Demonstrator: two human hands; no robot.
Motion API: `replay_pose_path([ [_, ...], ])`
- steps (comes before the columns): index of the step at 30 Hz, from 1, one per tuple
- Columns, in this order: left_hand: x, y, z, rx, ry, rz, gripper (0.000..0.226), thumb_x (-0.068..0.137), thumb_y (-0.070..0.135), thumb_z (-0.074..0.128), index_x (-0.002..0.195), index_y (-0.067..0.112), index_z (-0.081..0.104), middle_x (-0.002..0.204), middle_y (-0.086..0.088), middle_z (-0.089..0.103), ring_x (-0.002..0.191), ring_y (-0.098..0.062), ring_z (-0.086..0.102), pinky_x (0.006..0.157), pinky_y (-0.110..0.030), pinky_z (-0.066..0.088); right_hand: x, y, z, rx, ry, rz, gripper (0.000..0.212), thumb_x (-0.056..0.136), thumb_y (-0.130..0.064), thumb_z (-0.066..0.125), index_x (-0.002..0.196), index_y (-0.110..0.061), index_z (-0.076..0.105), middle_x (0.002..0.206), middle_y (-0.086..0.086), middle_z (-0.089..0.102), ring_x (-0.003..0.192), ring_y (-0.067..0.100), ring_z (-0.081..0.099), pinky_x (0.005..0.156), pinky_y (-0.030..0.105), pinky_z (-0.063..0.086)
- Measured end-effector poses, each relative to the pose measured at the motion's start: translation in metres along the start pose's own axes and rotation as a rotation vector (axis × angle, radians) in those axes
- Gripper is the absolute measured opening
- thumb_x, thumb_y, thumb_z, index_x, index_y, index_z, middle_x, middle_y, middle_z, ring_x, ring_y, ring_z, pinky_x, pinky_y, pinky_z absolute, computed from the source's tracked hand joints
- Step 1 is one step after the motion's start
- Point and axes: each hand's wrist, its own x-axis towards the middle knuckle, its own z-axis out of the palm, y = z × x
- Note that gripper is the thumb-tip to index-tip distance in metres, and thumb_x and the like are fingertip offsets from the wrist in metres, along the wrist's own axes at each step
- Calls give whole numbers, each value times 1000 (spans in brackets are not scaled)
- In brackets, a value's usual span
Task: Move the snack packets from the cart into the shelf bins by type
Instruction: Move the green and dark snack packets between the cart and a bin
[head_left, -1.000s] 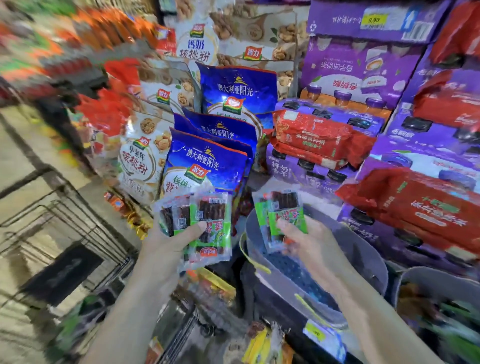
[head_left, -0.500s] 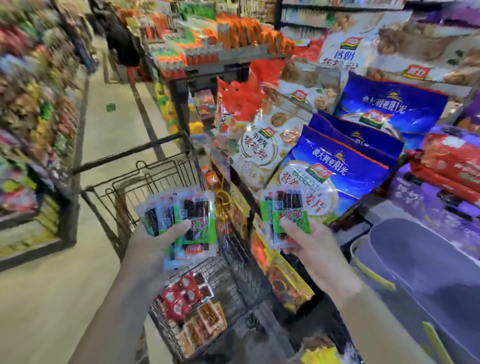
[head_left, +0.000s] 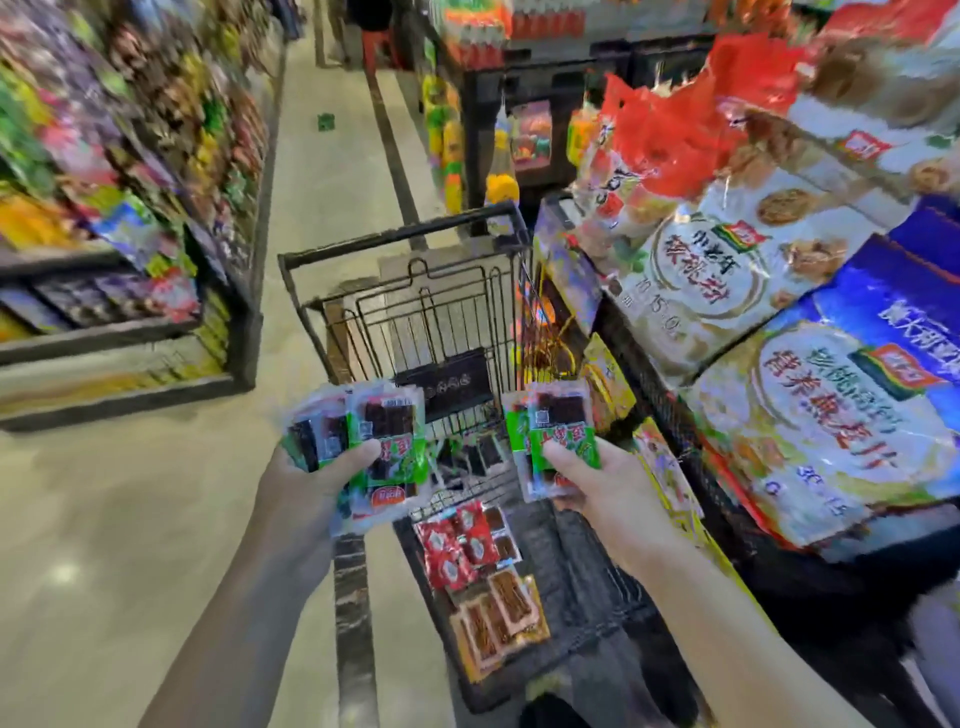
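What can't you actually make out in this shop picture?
Head view, the only one:
- How many green packets the left hand and the right hand each grip: the packets overlap and the thumbs cover them.
- The packets' small print: blurred.
- The goods on the left shelves: motion blur.
- Part of the load in the cart: hidden behind the hands and packets.
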Motion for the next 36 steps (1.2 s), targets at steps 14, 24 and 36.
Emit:
replay_pose_path([
  [14, 127, -51, 125, -114, 191, -355, 43, 83, 2, 85, 114, 22, 62, 103, -4, 82, 85, -23, 81, 60, -38, 64, 220, 80, -11, -119, -61, 306, 80, 77, -65, 78, 134, -10, 62, 105, 7, 77, 90, 29, 74, 95, 59, 57],
  [24, 272, -189, 174, -12, 260, -544, 99, 80, 8, 91, 159, 21, 32, 154, -13, 49, 123, -36, 63, 88, -61, 62, 347, 220, 12, -186, -1, 462, 73, 87, -51, 78, 142, -9, 57, 99, -2, 74, 63, 6, 68, 73, 32, 60],
  [36, 354, -308, 187, 325, 304, -374, 67, 67, 15, 100, 120, 16, 59, 113, -5, 74, 104, -26, 73, 97, -48, 60, 424, 336, 61, -406, -76, 422, 37, 91, -36, 78, 117, -14, 62, 108, -4, 73, 80, -2, 68, 65, 18, 50],
])
